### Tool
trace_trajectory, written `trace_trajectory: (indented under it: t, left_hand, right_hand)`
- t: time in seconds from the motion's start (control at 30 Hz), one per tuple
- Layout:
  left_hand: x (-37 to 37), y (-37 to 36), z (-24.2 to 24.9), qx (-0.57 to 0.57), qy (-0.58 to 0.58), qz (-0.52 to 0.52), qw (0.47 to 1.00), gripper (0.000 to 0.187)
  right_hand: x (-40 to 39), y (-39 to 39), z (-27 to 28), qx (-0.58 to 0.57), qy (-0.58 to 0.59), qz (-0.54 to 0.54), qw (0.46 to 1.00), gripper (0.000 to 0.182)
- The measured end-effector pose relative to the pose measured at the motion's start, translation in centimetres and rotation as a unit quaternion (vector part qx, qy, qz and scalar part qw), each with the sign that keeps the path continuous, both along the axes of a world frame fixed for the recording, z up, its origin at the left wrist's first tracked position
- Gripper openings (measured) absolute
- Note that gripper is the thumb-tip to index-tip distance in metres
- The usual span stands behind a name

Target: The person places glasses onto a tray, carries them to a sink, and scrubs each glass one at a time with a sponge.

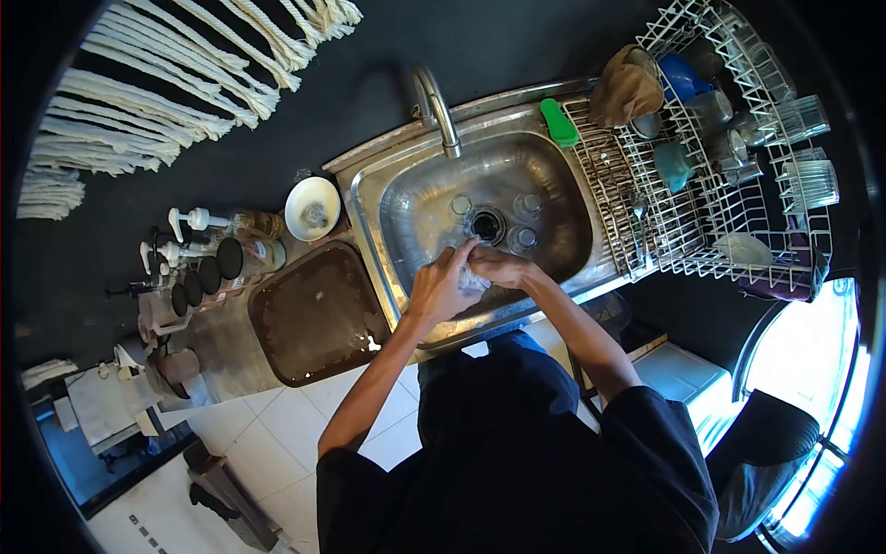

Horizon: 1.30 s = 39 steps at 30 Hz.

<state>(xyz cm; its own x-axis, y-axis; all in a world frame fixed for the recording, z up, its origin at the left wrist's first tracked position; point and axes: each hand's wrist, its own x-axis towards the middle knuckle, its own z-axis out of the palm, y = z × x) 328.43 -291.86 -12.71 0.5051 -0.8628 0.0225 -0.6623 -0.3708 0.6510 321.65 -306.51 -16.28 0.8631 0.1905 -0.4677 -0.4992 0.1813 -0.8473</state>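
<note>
Over the near side of the steel sink, my left hand and my right hand are brought together. Between them is a clear glass, mostly covered by the fingers. My left hand wraps its side, while the right-hand fingers close over its upper end. Three more clear glasses stand in the basin around the drain: one glass to the left, another glass to the right, and a third glass nearer my right hand. The faucet arches above the basin's far edge.
A green brush-like item lies at the sink's far right corner. The white dish rack holds glasses and cups. Left of the sink are a white bowl with a scrubber, a brown tray and pump bottles.
</note>
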Motion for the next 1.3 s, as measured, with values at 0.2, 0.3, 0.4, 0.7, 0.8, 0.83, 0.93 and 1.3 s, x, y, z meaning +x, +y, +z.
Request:
trace_trajectory:
  t: [0.2,0.3,0.4,0.7,0.8,0.83,0.93,1.3]
  left_hand:
    - [1.2,1.2,-1.9,-0.093,0.394,0.046,0.913,0.056]
    - [0.2,1.5,-5.2,-0.206,0.510,0.115,0.827,0.048]
    - [-0.5,1.6,-4.4,-0.190,0.767,0.215,0.574,0.067]
    - [-2.7,0.2,-4.3,-0.302,0.740,0.296,0.524,0.041]
    - [-3.7,-1.0,-7.1,-0.375,0.596,0.368,0.607,0.041]
    - [-4.1,-1.5,-6.9,-0.374,0.596,0.368,0.608,0.041]
    - [-4.4,-3.0,-5.8,-0.439,0.562,0.461,0.528,0.047]
    - [-3.7,-3.1,0.3,-0.467,0.526,0.447,0.553,0.031]
  right_hand:
    - [0.1,-0.1,-0.7,-0.210,-0.100,0.012,0.973,0.042]
    - [2.5,-1.2,1.8,-0.095,-0.007,0.114,0.989,0.057]
    - [2.1,0.1,0.9,-0.218,-0.072,0.099,0.968,0.076]
    - [2.3,1.9,-1.6,-0.150,0.002,-0.175,0.973,0.048]
    - [3.4,3.3,2.2,-0.160,-0.018,-0.325,0.932,0.033]
    - [3.7,3.5,2.1,-0.143,-0.034,-0.426,0.893,0.032]
    - [4.7,2.9,2.2,-0.105,-0.068,-0.440,0.889,0.029]
    - [2.0,4.6,2.8,-0.150,-0.209,-0.465,0.847,0.024]
